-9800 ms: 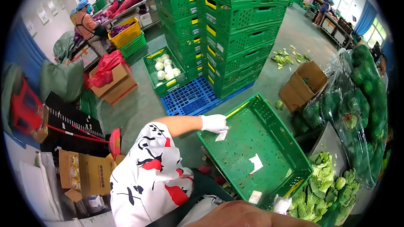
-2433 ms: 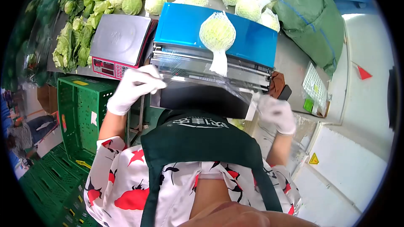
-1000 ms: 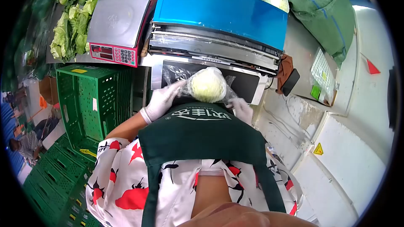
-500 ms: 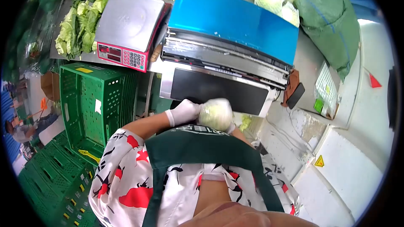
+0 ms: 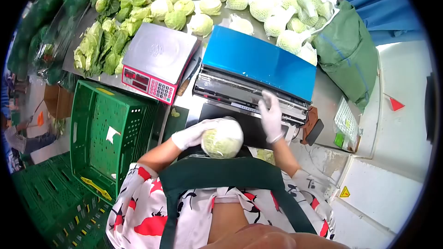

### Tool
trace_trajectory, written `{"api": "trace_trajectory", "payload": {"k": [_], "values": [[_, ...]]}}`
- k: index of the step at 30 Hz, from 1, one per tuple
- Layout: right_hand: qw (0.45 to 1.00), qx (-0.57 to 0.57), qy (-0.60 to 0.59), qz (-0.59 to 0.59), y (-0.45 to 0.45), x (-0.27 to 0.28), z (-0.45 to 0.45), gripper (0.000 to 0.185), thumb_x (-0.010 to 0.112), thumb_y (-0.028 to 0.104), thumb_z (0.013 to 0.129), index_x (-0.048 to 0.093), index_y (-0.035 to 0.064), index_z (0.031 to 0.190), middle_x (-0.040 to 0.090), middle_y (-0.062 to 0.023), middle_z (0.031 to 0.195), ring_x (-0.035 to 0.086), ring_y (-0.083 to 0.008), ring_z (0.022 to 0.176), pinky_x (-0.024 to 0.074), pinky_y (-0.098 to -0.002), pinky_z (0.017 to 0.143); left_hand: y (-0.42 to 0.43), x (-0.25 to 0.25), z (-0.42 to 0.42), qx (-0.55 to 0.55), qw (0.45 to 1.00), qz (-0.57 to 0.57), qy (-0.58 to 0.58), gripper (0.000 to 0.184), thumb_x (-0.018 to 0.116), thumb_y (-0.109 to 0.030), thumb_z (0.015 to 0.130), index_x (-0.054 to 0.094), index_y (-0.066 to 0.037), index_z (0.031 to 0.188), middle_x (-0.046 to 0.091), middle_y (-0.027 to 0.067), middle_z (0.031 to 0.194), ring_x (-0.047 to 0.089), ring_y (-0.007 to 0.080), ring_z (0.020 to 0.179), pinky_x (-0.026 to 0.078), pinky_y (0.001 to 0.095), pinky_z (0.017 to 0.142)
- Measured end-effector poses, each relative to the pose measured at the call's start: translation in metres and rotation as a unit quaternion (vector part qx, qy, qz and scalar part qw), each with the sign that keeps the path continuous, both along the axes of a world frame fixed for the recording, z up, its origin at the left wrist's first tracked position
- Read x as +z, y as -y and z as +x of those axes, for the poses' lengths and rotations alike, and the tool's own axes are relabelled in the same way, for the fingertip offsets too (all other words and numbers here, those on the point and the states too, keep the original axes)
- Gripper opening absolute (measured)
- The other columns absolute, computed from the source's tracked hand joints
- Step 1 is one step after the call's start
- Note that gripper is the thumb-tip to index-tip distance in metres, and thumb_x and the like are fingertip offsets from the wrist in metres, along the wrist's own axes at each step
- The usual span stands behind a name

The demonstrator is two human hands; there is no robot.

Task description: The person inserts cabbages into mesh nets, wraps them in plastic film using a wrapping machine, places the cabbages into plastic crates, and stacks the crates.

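Note:
My left hand (image 5: 197,134), in a white glove, curls around the left side of a cabbage (image 5: 223,142) in clear film. The cabbage is held close to my apron, at the near edge of a black plate (image 5: 251,124). My right hand (image 5: 271,116), also gloved, is raised over the wrapping machine (image 5: 260,62) beside its metal rollers, with the fingers apart. I see nothing in it; whether the fingertips touch the film there, I cannot tell.
Left of the machine stands a scale (image 5: 159,48) with a knife (image 5: 188,78) beside it. Loose cabbages (image 5: 175,19) and net-wrapped cabbages (image 5: 263,7) lie behind. A green crate (image 5: 99,129) stands at left, a green sack (image 5: 348,53) at right. A phone-like dark object (image 5: 314,132) is at the machine's right.
My right hand has left the cabbage and moved up and right to the machine's rollers. My left hand keeps the cabbage, now slightly further left. The camera view has shifted, showing more of the back table.

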State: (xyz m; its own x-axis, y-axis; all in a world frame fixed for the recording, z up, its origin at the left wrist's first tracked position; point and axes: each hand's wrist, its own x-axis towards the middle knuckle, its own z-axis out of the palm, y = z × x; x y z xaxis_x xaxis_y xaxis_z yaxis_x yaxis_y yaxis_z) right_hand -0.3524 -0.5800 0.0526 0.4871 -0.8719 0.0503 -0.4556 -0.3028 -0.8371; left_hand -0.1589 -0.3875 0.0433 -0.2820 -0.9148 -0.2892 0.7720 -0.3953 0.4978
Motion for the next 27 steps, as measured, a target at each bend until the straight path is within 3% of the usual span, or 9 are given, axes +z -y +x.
{"api": "trace_trajectory", "payload": {"k": [3, 7, 9, 14, 16, 18, 20, 23, 27], "values": [[0.993, -0.025, 0.072, 0.085, 0.082, 0.021, 0.038, 0.042, 0.068, 0.017, 0.092, 0.056, -0.0021, 0.128, 0.061, -0.0186, 0.128, 0.060, -0.0235, 0.116, 0.0465, -0.0335, 0.100, -0.054, -0.013, 0.042, 0.198, 0.968, 0.064, 0.143, 0.055, 0.059, -0.033, 0.097, 0.045, -0.003, 0.141, 0.055, 0.0126, 0.137, 0.058, 0.0244, 0.123, 0.049, 0.0413, 0.102], [0.999, 0.001, 0.030, 0.042, 0.192, 0.002, 0.104, 0.074, 0.080, 0.036, 0.079, 0.052, -0.0099, 0.129, 0.059, -0.0252, 0.129, 0.059, -0.0297, 0.119, 0.0477, -0.0369, 0.099, -0.147, -0.016, 0.154, 0.518, 0.828, 0.139, 0.165, 0.079, 0.050, -0.064, 0.092, 0.040, -0.006, 0.145, 0.053, 0.0187, 0.138, 0.057, 0.0318, 0.122, 0.050, 0.0504, 0.100], [0.996, 0.030, -0.051, 0.063, 0.244, -0.014, 0.145, 0.094, 0.084, 0.046, 0.070, 0.046, -0.0120, 0.134, 0.056, -0.0269, 0.132, 0.057, -0.0314, 0.122, 0.0479, -0.0372, 0.099, -0.171, 0.037, 0.186, 0.593, 0.749, 0.206, 0.210, 0.067, 0.044, -0.060, 0.095, 0.048, -0.009, 0.140, 0.054, 0.0141, 0.136, 0.056, 0.0294, 0.121, 0.050, 0.0480, 0.098], [0.968, 0.084, -0.191, 0.143, 0.304, -0.078, 0.246, 0.142, 0.089, 0.059, 0.051, 0.015, -0.0139, 0.148, 0.041, -0.0291, 0.146, 0.049, -0.0334, 0.132, 0.0461, -0.0372, 0.104, -0.305, -0.029, 0.244, 0.599, 0.640, 0.353, 0.328, 0.066, 0.056, -0.054, 0.093, 0.052, -0.005, 0.136, 0.060, 0.0143, 0.130, 0.060, 0.0272, 0.116, 0.051, 0.0438, 0.095], [0.959, 0.131, -0.217, 0.123, 0.338, -0.169, 0.271, 0.137, 0.091, 0.056, 0.052, 0.021, -0.0128, 0.147, 0.047, -0.0244, 0.142, 0.053, -0.0277, 0.125, 0.0493, -0.0370, 0.099, -0.304, -0.031, 0.237, 0.564, 0.573, 0.468, 0.367, 0.069, 0.061, -0.052, 0.092, 0.050, 0.000, 0.137, 0.059, 0.0173, 0.132, 0.057, 0.0269, 0.120, 0.048, 0.0432, 0.097], [0.950, 0.191, -0.202, 0.143, 0.337, -0.172, 0.279, 0.117, 0.090, 0.051, 0.060, 0.034, -0.0096, 0.144, 0.056, -0.0199, 0.135, 0.061, -0.0252, 0.115, 0.0530, -0.0367, 0.093, -0.288, -0.031, 0.234, 0.526, 0.468, 0.620, 0.348, 0.070, 0.065, -0.044, 0.092, 0.048, 0.006, 0.139, 0.058, 0.0203, 0.133, 0.053, 0.0267, 0.125, 0.042, 0.0402, 0.104], [0.912, 0.236, -0.156, 0.297, 0.340, -0.137, 0.275, 0.096, 0.086, 0.048, 0.068, 0.046, -0.0031, 0.140, 0.058, -0.0193, 0.133, 0.062, -0.0260, 0.115, 0.0526, -0.0398, 0.096, -0.315, -0.067, 0.256, 0.520, 0.446, 0.525, 0.505, 0.066, 0.065, -0.039, 0.093, 0.048, 0.006, 0.138, 0.057, 0.0206, 0.135, 0.053, 0.0263, 0.125, 0.040, 0.0379, 0.106], [0.818, 0.120, 0.091, 0.555, 0.357, -0.151, 0.268, 0.061, 0.077, 0.034, 0.083, 0.057, 0.0021, 0.131, 0.066, -0.0143, 0.123, 0.067, -0.0263, 0.105, 0.0552, -0.0414, 0.091, -0.296, -0.068, 0.271, 0.540, 0.381, 0.429, 0.615, 0.052, 0.061, -0.027, 0.098, 0.052, 0.008, 0.134, 0.057, 0.0184, 0.136, 0.055, 0.0236, 0.123, 0.040, 0.0329, 0.106], [0.749, 0.161, 0.248, 0.593, 0.321, -0.065, 0.297, 0.046, 0.064, 0.029, 0.093, 0.057, 0.0023, 0.129, 0.066, -0.0128, 0.119, 0.065, -0.0230, 0.107, 0.0557, -0.0393, 0.090, -0.193, -0.031, 0.276, 0.574, 0.406, 0.320, 0.635, 0.041, 0.058, -0.017, 0.099, 0.055, 0.004, 0.134, 0.059, 0.0125, 0.134, 0.055, 0.0190, 0.121, 0.040, 0.0315, 0.105]]}}
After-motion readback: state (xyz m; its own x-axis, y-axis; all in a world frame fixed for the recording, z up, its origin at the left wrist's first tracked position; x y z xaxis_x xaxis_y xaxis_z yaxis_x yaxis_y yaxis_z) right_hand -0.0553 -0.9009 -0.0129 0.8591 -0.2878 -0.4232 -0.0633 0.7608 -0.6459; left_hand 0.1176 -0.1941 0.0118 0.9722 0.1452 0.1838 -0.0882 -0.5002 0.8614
